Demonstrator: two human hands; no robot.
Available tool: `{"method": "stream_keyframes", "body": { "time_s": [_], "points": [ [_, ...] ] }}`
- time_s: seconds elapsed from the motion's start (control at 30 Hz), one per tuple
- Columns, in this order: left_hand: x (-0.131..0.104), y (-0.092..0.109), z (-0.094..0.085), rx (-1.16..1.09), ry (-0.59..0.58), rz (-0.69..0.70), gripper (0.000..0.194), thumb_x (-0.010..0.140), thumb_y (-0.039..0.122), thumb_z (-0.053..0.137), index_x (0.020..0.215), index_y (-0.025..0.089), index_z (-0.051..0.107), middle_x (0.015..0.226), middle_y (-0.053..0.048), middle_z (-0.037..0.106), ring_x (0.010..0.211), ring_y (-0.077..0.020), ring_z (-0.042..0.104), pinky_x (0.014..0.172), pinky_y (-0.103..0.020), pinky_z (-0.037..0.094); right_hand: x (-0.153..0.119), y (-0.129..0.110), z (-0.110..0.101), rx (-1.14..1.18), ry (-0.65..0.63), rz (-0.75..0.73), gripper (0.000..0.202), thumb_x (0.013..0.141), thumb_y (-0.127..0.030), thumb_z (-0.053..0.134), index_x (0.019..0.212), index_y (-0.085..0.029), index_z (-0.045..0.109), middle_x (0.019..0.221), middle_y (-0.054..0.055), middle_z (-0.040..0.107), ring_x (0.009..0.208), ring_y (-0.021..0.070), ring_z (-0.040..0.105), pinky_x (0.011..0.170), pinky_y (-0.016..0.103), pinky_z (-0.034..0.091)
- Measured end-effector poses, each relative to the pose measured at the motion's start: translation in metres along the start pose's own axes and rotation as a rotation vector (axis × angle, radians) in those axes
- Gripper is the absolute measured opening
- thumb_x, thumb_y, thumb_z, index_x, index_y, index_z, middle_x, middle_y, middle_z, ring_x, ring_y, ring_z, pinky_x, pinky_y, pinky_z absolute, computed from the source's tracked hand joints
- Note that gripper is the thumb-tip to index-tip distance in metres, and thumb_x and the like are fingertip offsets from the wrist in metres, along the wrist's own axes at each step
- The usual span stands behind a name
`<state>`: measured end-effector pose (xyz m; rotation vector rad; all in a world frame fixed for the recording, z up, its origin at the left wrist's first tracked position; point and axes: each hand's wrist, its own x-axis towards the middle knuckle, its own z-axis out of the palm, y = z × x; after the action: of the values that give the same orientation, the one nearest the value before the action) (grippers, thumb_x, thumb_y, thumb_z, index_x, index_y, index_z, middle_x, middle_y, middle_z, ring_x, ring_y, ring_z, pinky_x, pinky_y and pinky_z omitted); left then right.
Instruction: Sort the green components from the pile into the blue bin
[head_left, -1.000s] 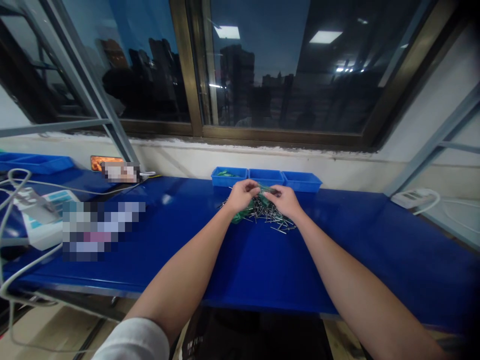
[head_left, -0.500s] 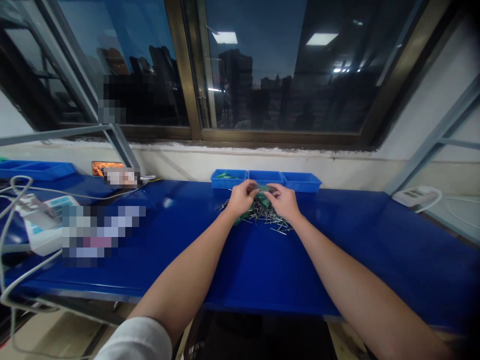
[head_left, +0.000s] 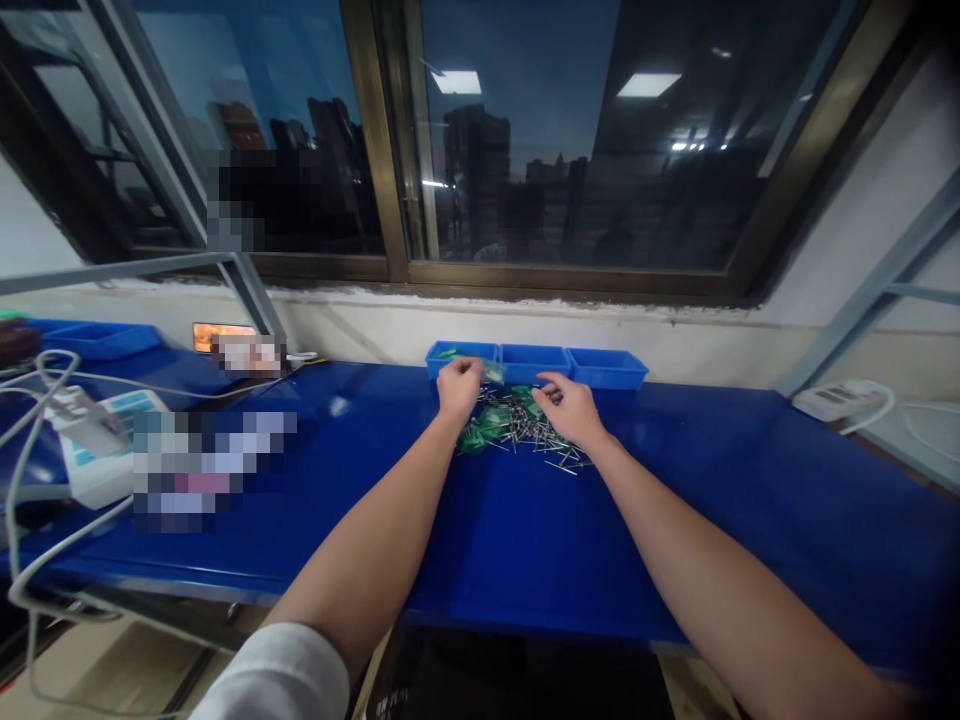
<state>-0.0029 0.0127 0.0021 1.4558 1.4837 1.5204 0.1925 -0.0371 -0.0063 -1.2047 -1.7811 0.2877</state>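
Note:
My left hand (head_left: 459,388) pinches a translucent green plastic piece (head_left: 493,374) by its edge, just in front of the left part of the blue bins. To the right, my right hand (head_left: 568,408) hovers at the pile's right side, its thumb and fingers apart around nothing. Below and between both hands lies a heap of thin silvery metal pins (head_left: 529,428), too small to name more exactly. Mixed in at its left side are more green plastic pieces (head_left: 480,432). My fingers hide part of the heap.
Three joined blue bins (head_left: 609,370) stand against the wall; the left one shows some green plastic. On the blue table (head_left: 360,500), a white device (head_left: 97,450) with cables sits at left, beside a blurred-out patch. A lit phone (head_left: 223,338) leans at the back; another white device (head_left: 840,398) is far right.
My hands have parted: the left moved left with the green plastic piece, while the right let go and opened. More of the pin heap shows between them.

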Motion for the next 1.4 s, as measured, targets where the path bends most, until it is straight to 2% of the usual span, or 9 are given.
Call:
{"method": "stream_keyframes", "body": {
  "time_s": [0.1, 0.27, 0.47, 0.53, 0.67, 0.83, 1.0, 1.17, 1.4],
  "points": [
    [0.006, 0.002, 0.002, -0.154, 0.001, -0.040, 0.044, 0.075, 0.035, 0.055, 0.114, 0.014, 0.058, 0.102, -0.009, 0.066, 0.082, -0.0177, 0.064, 0.062, -0.025, 0.049, 0.000, -0.001, -0.001, -0.015, -0.010, 0.003, 0.037, 0.079, -0.039, 0.053, 0.108, -0.017, 0.061, 0.077, 0.004, 0.068, 0.068, 0.0165, 0.063, 0.068, 0.029, 0.049],
    [0.004, 0.005, 0.002, -0.274, -0.172, -0.115, 0.072, 0.070, 0.034, 0.064, 0.135, 0.018, 0.039, 0.125, -0.013, 0.054, 0.087, -0.0179, 0.064, 0.055, -0.022, 0.048, 0.000, -0.001, -0.003, -0.069, -0.016, 0.001, 0.035, 0.079, -0.037, 0.052, 0.108, -0.018, 0.062, 0.077, 0.003, 0.069, 0.070, 0.0165, 0.063, 0.071, 0.029, 0.048],
    [0.001, 0.003, -0.001, 0.047, -0.184, 0.082, 0.043, 0.074, 0.033, 0.058, 0.113, 0.015, 0.059, 0.115, -0.010, 0.062, 0.093, -0.0204, 0.062, 0.077, -0.029, 0.049, 0.002, 0.006, 0.000, -0.235, -0.060, -0.017, 0.032, 0.079, -0.036, 0.052, 0.104, -0.019, 0.064, 0.085, 0.005, 0.069, 0.088, 0.0215, 0.060, 0.081, 0.035, 0.045],
    [-0.002, 0.001, -0.001, 0.270, -0.226, 0.207, 0.038, 0.073, 0.033, 0.059, 0.107, 0.016, 0.063, 0.109, -0.009, 0.065, 0.098, -0.0228, 0.061, 0.086, -0.032, 0.046, 0.003, 0.010, 0.002, -0.313, -0.076, -0.005, 0.034, 0.079, -0.037, 0.053, 0.104, -0.018, 0.064, 0.094, 0.008, 0.068, 0.097, 0.0242, 0.057, 0.086, 0.037, 0.043],
    [-0.013, -0.003, 0.004, 0.584, -0.385, 0.414, 0.043, 0.079, 0.038, 0.053, 0.114, 0.015, 0.061, 0.122, -0.013, 0.059, 0.114, -0.0269, 0.053, 0.099, -0.036, 0.037, 0.003, 0.018, 0.006, -0.416, -0.079, 0.064, 0.044, 0.081, -0.045, 0.049, 0.111, -0.016, 0.061, 0.113, 0.013, 0.062, 0.110, 0.0290, 0.051, 0.093, 0.043, 0.038],
    [-0.024, -0.004, 0.009, 0.634, -0.589, 0.449, 0.062, 0.079, 0.059, 0.047, 0.125, 0.017, 0.054, 0.137, -0.014, 0.045, 0.130, -0.0291, 0.036, 0.106, -0.040, 0.027, 0.003, 0.024, 0.009, -0.412, -0.156, 0.170, 0.057, 0.082, -0.058, 0.042, 0.117, -0.016, 0.058, 0.124, 0.016, 0.056, 0.117, 0.0313, 0.048, 0.094, 0.046, 0.036],
    [-0.029, 0.001, 0.007, 0.624, -0.697, 0.479, 0.064, 0.080, 0.063, 0.042, 0.126, 0.021, 0.053, 0.136, -0.012, 0.046, 0.126, -0.0292, 0.041, 0.103, -0.040, 0.030, 0.003, 0.021, 0.009, -0.368, -0.262, 0.122, 0.047, 0.084, -0.054, 0.043, 0.110, -0.019, 0.061, 0.112, 0.013, 0.063, 0.103, 0.0253, 0.057, 0.085, 0.035, 0.042],
    [-0.028, 0.002, 0.008, 0.602, -0.700, 0.573, 0.055, 0.083, 0.059, 0.040, 0.117, 0.020, 0.059, 0.120, -0.008, 0.061, 0.107, -0.0254, 0.057, 0.091, -0.033, 0.042, 0.003, 0.017, 0.008, -0.404, -0.299, 0.147, 0.039, 0.084, -0.047, 0.045, 0.103, -0.019, 0.064, 0.102, 0.011, 0.066, 0.096, 0.0234, 0.059, 0.078, 0.030, 0.042],
    [-0.023, -0.002, 0.010, 0.641, -0.650, 0.558, 0.051, 0.080, 0.042, 0.052, 0.122, 0.014, 0.056, 0.123, -0.011, 0.059, 0.111, -0.0261, 0.055, 0.096, -0.034, 0.041, 0.003, 0.020, 0.011, -0.399, -0.221, 0.126, 0.039, 0.081, -0.046, 0.050, 0.104, -0.018, 0.062, 0.104, 0.012, 0.065, 0.100, 0.0243, 0.057, 0.085, 0.033, 0.042]
  ]
}}
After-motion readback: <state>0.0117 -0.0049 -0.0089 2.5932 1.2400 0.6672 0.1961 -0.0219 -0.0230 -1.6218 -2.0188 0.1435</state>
